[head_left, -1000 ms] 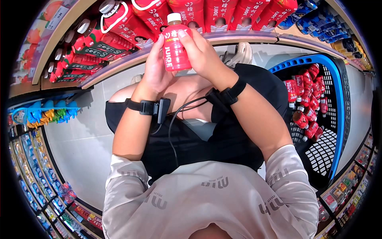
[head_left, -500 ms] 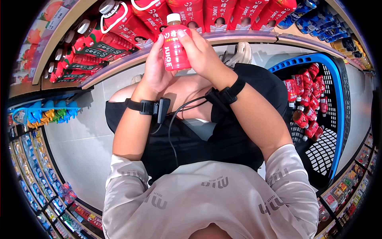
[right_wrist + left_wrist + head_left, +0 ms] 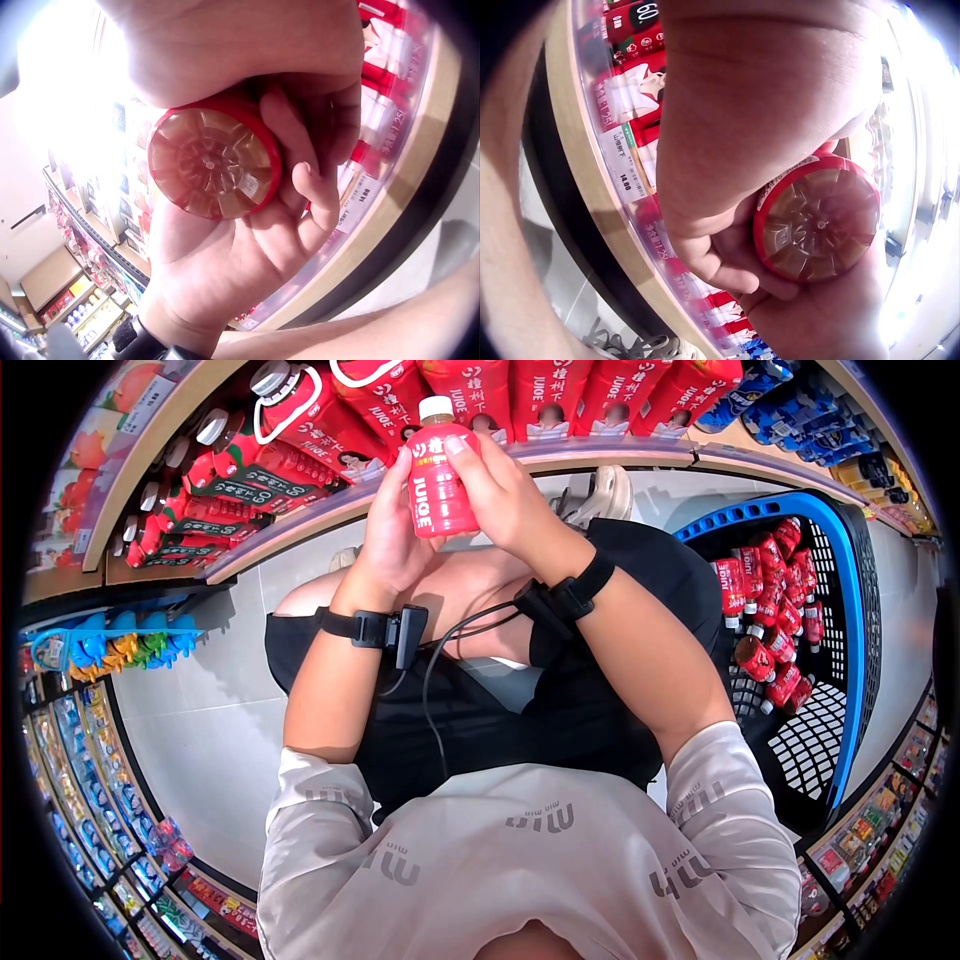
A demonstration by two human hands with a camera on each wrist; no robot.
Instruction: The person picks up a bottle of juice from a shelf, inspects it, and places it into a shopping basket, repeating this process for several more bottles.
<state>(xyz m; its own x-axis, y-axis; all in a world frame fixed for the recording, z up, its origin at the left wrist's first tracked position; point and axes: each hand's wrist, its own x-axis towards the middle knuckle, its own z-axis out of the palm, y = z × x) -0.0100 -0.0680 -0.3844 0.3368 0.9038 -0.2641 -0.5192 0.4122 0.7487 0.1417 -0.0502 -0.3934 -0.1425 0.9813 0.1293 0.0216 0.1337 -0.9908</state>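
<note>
Both hands hold one small red drink bottle [image 3: 436,490] with a white cap, upright in front of the shelf in the head view. My left hand [image 3: 392,532] wraps its left side, and my right hand [image 3: 508,498] grips the right side with the thumb across the label. From below, the left wrist view shows the clear ribbed base of the bottle [image 3: 817,225] between the palms. Curled fingers of both hands show beside that base in the right wrist view. Much of the bottle's back is hidden behind the hands.
Large red bottles [image 3: 550,400] line the shelf ahead, with red multipacks [image 3: 225,490] to the left. A black basket with a blue rim [image 3: 853,620] stands on the right, holding several small red bottles [image 3: 770,595]. Crossed legs in black shorts [image 3: 640,610] lie below the hands.
Almost nothing differs. The bottle stays in both hands, with only a very slight shift.
</note>
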